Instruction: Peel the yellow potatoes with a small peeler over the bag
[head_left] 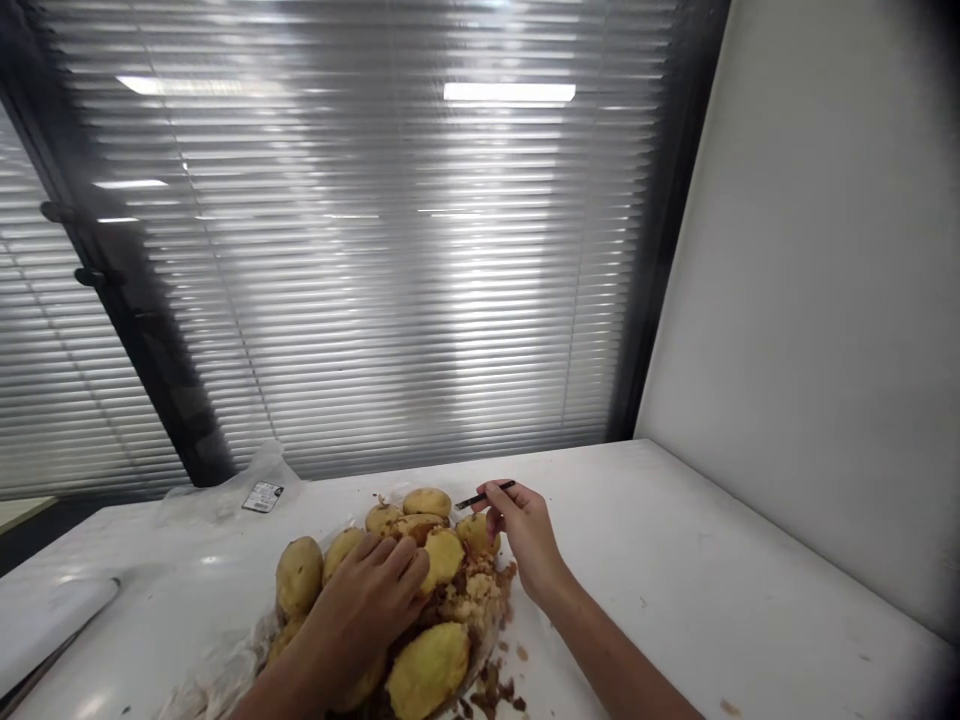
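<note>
My right hand (525,535) is closed on a slim black tool (491,492) with a light tip pointing left; whether it is a small knife or a peeler I cannot make out. Curled over the pile, my left hand (375,595) has its fingers against a peeled yellow potato (444,556). Another largely peeled potato (429,672) lies in front of that hand. Unpeeled potatoes (299,577) sit to the left, and one more unpeeled potato (427,502) is at the back. Brown and pale peelings (476,600) are heaped right of the left hand.
Clear plastic (225,665) spreads under the potatoes. A clear bag with a label (262,496) lies at the table's back left. A white flat object (52,620) is at the left edge. Scraps (495,690) dot the white table (675,560); blinds and a wall stand behind.
</note>
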